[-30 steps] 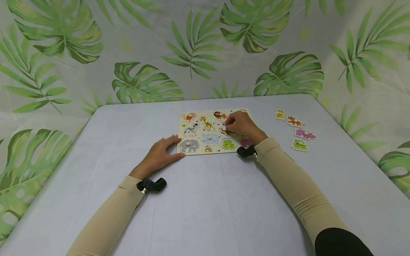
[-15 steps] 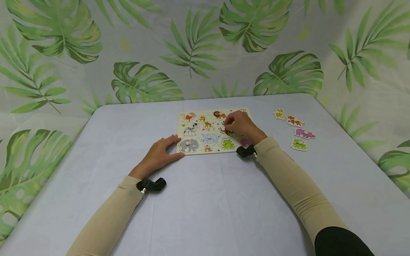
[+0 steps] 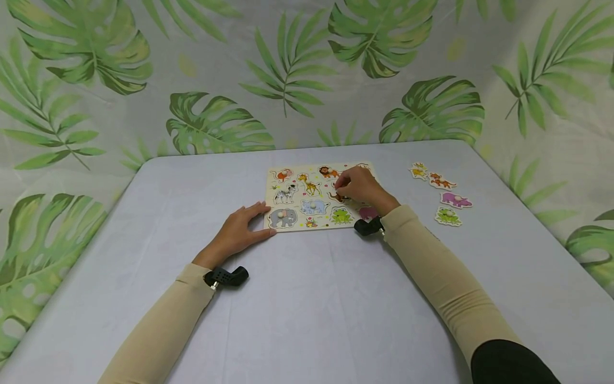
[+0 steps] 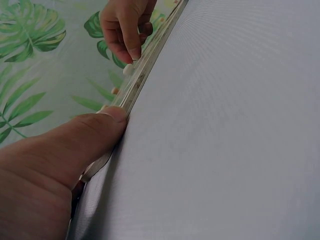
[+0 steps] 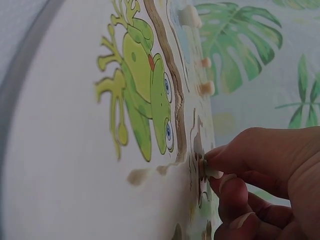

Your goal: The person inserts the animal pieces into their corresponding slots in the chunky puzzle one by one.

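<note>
A pale wooden puzzle board [image 3: 321,223] with animal pictures lies on the table. My left hand [image 3: 237,233] holds its near left corner, thumb [image 4: 95,132] on the front edge and fingers at the left side. My right hand [image 3: 360,186] is over the board's right half. In the right wrist view its thumb and finger pinch the small knob [image 5: 214,172] of a brown animal puzzle piece [image 3: 338,197], which the hand partly hides. The piece is down at the board's surface. Knobbed elephant [image 3: 288,218] and rhino [image 3: 314,208] pieces sit in the board.
Right of the board lie loose animal pieces: a yellow one [image 3: 419,171], a tiger [image 3: 442,182], a purple hippo [image 3: 455,200] and a green frog [image 3: 448,216]. A printed frog picture [image 5: 142,90] shows on the board. Behind the white table [image 3: 297,298] hangs a leaf-patterned cloth [image 3: 297,128].
</note>
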The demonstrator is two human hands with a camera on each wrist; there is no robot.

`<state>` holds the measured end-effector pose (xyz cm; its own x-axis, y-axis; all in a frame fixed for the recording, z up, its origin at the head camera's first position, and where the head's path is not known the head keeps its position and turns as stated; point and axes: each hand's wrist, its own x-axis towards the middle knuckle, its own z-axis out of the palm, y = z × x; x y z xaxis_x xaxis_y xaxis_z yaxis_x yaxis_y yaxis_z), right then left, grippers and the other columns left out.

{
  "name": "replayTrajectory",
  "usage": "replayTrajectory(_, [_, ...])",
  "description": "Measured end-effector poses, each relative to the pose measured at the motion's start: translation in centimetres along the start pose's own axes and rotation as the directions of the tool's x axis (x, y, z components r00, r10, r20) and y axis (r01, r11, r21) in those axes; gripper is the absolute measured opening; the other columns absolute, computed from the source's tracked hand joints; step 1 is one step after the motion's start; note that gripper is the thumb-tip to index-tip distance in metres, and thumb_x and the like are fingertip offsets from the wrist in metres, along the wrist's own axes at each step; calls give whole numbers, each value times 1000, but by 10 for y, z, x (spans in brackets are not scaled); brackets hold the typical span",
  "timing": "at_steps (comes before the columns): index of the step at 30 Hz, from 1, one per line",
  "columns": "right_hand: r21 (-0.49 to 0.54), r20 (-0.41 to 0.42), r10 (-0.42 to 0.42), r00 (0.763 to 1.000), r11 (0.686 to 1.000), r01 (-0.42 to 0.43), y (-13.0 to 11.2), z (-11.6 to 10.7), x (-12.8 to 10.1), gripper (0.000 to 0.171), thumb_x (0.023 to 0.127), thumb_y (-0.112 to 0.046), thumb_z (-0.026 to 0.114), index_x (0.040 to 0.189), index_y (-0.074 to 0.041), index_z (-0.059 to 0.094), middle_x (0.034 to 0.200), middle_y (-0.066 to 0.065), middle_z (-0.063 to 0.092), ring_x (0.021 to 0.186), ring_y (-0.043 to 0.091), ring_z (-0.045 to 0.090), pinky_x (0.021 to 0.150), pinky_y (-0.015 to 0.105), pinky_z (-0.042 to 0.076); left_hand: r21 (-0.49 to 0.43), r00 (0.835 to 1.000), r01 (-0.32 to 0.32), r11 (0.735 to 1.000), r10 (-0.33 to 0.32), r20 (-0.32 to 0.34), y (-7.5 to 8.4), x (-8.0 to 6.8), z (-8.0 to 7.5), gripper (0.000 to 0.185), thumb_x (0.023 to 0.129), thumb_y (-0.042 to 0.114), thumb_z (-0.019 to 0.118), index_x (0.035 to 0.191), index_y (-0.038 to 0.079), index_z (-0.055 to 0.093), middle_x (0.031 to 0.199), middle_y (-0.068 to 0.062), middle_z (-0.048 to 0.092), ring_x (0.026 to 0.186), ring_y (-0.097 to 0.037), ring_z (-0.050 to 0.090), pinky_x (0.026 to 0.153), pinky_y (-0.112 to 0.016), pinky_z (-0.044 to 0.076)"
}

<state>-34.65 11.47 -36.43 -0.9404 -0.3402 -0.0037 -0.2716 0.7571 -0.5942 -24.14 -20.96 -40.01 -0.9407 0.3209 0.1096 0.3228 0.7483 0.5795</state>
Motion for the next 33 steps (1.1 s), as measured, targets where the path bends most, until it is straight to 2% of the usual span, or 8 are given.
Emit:
replayTrajectory(18, [16,-6,-17,1000,1000,17,1,1,-1,9,88,-13,67,93,-7,73,92,8,69,81,23,58,69,36,49,9,1000,-21,1000,21,-8,1,0,0,65,83,44,73,136,11,54,148,-9,44,139,-24,36,119,-42,18])
replayTrajectory(33, [17,-1,-13,1000,1000,13,0,0,-1,11,89,-13,67,95,-6,73,94,8,69,82,23,58,70,36,49,1,1000,-14,1000,14,-3,1,0,-1,65,84,45,73,137,11,54,148,-9,43,139,-23,35,119,-42,17])
